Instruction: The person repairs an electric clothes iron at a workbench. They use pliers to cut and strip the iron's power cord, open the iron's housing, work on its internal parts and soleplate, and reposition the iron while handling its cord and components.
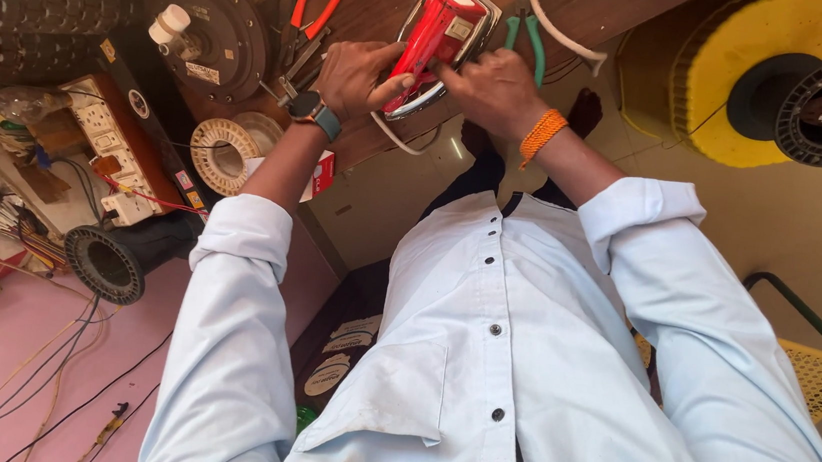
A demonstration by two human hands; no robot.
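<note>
A red electric iron (438, 35) with a shiny metal soleplate lies on a brown wooden bench (604, 3), its white cord (551, 24) looping off behind it. My left hand (359, 75), a dark watch on its wrist, grips the iron's left side, thumb on the red body. My right hand (490, 90), with an orange thread band on the wrist, presses against the near right end of the iron. What its fingertips hold is hidden. My pale blue shirt fills the lower view.
Orange-handled pliers (310, 5) and green-handled pliers (531, 44) lie by the iron. A black round motor housing (211, 31), a wound coil (223, 153), a switch board (112, 152) and a black ring (106, 264) sit left. A yellow spool (747, 83) stands right.
</note>
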